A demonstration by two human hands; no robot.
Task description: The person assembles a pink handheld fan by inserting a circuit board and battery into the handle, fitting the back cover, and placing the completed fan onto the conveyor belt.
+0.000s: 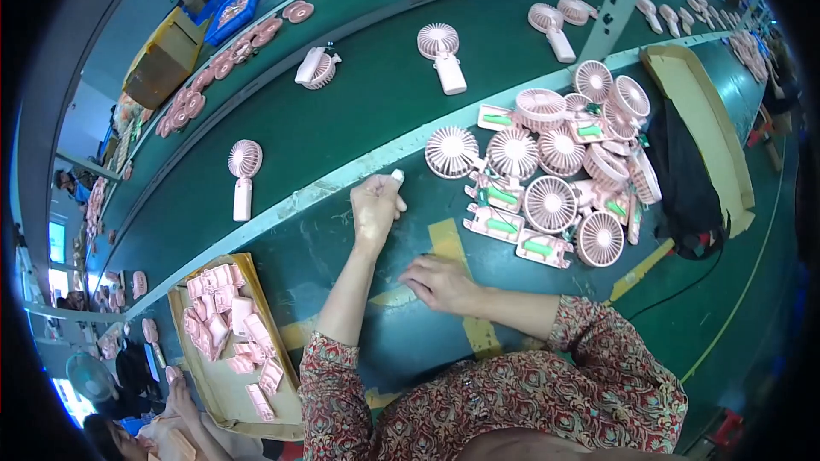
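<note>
Because left hand [374, 210] curls, grasp unclear.

The heaped fans [550, 204] are pale pink, set off by bright green cylinders [539, 248] in their opened handles. Loose casings [242, 314] repeat the pink against a tan carton [215, 386]. The worktable [295, 258] is dark teal-green, marked with yellow tape [445, 237]; a pale grey-green rail [325, 185] separates it from the deep green belt [342, 129]. The person's blouse [504, 393] shows an ornate red, cream and blue-green print. A cloth [683, 175] is black; a bin [235, 12], vivid blue.
</note>
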